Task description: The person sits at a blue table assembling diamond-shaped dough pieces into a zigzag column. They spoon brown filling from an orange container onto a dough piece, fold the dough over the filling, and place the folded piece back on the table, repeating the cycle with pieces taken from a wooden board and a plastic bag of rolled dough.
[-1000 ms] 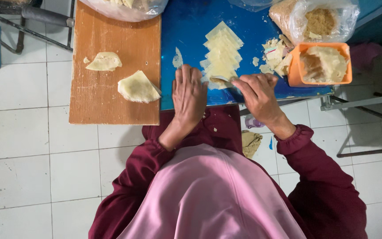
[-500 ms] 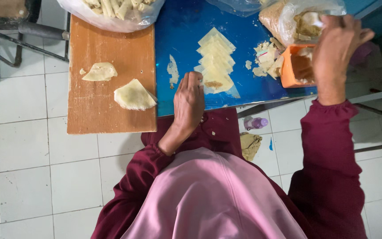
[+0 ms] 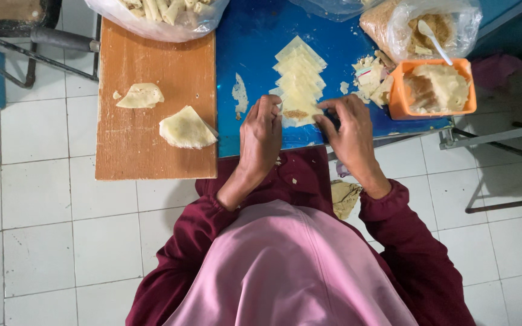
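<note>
On the blue table (image 3: 255,42) lies a row of pale square pastry wrappers (image 3: 299,75). The nearest wrapper (image 3: 298,113) carries a small brown heap of filling. My left hand (image 3: 261,136) pinches that wrapper's left edge. My right hand (image 3: 347,130) grips its right edge with thumb and fingers. Both hands rest at the table's near edge, above my maroon sleeves.
A wooden board (image 3: 152,96) at the left holds two folded dough pieces (image 3: 185,128). An orange tub (image 3: 433,87) of filling stands at the right. Behind it a plastic bag (image 3: 424,27) holds brown filling and a white spoon. A bag of rolled pieces (image 3: 158,12) sits at the back left.
My right hand came back down from the filling bag at the upper right to the nearest wrapper, which now has filling on it. My left hand shifted onto the wrapper's left edge.
</note>
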Demonstrator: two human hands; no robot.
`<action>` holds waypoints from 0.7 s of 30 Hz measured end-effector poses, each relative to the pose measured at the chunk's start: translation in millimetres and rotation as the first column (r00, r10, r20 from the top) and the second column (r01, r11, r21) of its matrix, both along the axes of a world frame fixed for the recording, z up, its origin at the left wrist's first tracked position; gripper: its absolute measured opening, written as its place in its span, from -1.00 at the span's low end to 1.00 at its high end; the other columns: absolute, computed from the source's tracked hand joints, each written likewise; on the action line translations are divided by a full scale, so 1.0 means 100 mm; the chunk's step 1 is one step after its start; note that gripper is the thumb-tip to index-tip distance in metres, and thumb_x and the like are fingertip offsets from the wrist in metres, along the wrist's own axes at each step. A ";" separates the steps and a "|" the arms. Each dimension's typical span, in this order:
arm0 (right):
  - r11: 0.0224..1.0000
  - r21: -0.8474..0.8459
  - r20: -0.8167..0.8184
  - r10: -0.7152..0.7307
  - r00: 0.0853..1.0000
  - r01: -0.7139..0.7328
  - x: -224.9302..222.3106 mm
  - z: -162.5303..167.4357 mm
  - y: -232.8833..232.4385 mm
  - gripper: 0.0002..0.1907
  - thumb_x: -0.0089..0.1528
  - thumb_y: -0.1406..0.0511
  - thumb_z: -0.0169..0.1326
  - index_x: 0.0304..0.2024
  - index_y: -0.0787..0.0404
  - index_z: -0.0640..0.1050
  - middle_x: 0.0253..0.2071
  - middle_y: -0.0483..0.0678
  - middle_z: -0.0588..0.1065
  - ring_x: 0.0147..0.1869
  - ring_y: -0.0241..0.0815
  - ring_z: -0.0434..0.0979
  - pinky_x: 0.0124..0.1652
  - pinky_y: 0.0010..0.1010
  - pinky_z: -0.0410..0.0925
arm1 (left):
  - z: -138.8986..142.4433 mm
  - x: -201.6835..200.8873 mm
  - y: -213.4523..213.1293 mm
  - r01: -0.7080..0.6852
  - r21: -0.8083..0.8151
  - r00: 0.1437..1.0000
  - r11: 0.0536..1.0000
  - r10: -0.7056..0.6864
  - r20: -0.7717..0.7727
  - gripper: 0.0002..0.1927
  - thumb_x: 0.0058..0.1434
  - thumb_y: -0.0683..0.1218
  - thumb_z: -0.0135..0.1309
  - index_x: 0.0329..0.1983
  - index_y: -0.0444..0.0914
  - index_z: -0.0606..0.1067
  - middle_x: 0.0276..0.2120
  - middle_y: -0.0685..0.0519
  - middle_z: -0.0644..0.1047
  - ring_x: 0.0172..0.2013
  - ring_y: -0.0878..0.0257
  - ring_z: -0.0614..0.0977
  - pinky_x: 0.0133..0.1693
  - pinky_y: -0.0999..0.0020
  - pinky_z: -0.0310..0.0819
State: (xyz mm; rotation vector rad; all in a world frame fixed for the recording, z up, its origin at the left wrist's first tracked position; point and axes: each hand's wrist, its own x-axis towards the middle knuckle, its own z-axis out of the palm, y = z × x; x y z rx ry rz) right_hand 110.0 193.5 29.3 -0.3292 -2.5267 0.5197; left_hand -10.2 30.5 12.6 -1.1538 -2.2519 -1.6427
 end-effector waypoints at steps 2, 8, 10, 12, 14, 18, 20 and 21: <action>0.999 0.033 0.005 -0.013 1.000 0.013 -0.01 -0.01 -0.03 -0.78 0.26 0.32 0.32 -0.09 0.23 0.60 -0.24 -0.01 0.46 -0.09 -0.01 0.46 -0.05 -0.17 0.24 | 0.00 0.00 0.00 0.005 -0.004 1.000 1.000 -0.005 0.017 -0.77 0.28 -0.36 0.02 -0.02 -0.32 0.40 -0.28 -0.09 0.52 -0.25 -0.03 0.60 -0.26 0.11 0.49; 0.999 0.033 -0.019 -0.029 0.999 0.030 -0.01 -0.04 -0.09 -0.83 0.28 0.36 0.31 -0.14 0.23 0.57 -0.21 -0.02 0.47 -0.08 0.01 0.46 -0.07 -0.19 0.28 | -0.02 -0.01 0.00 0.001 -0.017 1.000 1.000 -0.001 -0.001 -0.81 0.35 -0.33 -0.03 0.01 -0.32 0.40 -0.25 -0.13 0.53 -0.21 -0.07 0.61 -0.22 0.09 0.50; 1.000 0.004 -0.015 -0.030 0.999 0.030 -0.01 -0.04 -0.09 -0.82 0.28 0.37 0.31 -0.12 0.26 0.57 -0.22 -0.01 0.47 -0.11 0.00 0.46 -0.09 -0.19 0.30 | -0.02 -0.02 0.00 0.015 -0.022 1.000 1.000 -0.015 0.005 -0.82 0.37 -0.32 -0.04 0.02 -0.33 0.40 -0.26 -0.13 0.54 -0.21 -0.07 0.61 -0.21 0.09 0.51; 1.000 -0.007 -0.013 -0.019 1.000 0.019 -0.02 -0.03 -0.08 -0.78 0.27 0.38 0.31 -0.09 0.29 0.57 -0.23 0.00 0.47 -0.15 -0.01 0.46 -0.13 -0.18 0.31 | -0.03 -0.02 -0.01 0.023 -0.028 1.000 0.999 -0.023 -0.009 -0.82 0.37 -0.32 -0.05 0.02 -0.33 0.40 -0.25 -0.13 0.54 -0.21 -0.08 0.61 -0.20 0.08 0.50; 0.999 -0.033 0.002 -0.027 1.000 0.027 -0.03 -0.02 -0.08 -0.81 0.27 0.38 0.30 -0.11 0.28 0.57 -0.22 0.03 0.46 -0.16 -0.02 0.46 -0.15 -0.20 0.31 | -0.03 -0.03 -0.01 0.023 -0.037 1.000 0.999 -0.024 -0.010 -0.82 0.38 -0.31 -0.05 0.02 -0.34 0.40 -0.26 -0.14 0.54 -0.21 -0.09 0.61 -0.19 0.08 0.50; 1.000 0.014 -0.013 -0.015 1.000 0.016 -0.05 0.00 -0.09 -0.83 0.27 0.39 0.30 -0.16 0.28 0.55 -0.24 0.03 0.46 -0.17 0.01 0.46 -0.17 -0.20 0.33 | -0.04 -0.02 0.00 0.025 -0.035 1.000 0.999 -0.025 -0.003 -0.83 0.40 -0.30 -0.06 0.04 -0.33 0.40 -0.26 -0.14 0.55 -0.19 -0.08 0.61 -0.18 0.09 0.51; 0.999 -0.035 -0.006 -0.035 0.999 0.035 -0.05 0.00 -0.10 -0.83 0.28 0.39 0.29 -0.17 0.29 0.54 -0.23 0.05 0.47 -0.20 -0.01 0.50 -0.21 -0.22 0.35 | -0.04 -0.02 -0.01 0.028 -0.025 1.000 0.999 -0.029 -0.012 -0.83 0.41 -0.30 -0.06 0.04 -0.33 0.39 -0.23 -0.15 0.55 -0.17 -0.08 0.62 -0.16 0.09 0.52; 0.997 -0.059 -0.002 -0.044 0.999 0.044 -0.05 0.01 -0.11 -0.83 0.28 0.39 0.29 -0.18 0.30 0.53 -0.23 0.06 0.47 -0.22 -0.02 0.51 -0.23 -0.24 0.36 | -0.03 -0.03 -0.01 0.028 -0.022 0.999 0.999 -0.028 -0.016 -0.83 0.41 -0.30 -0.06 0.05 -0.33 0.39 -0.21 -0.15 0.56 -0.17 -0.08 0.62 -0.16 0.10 0.52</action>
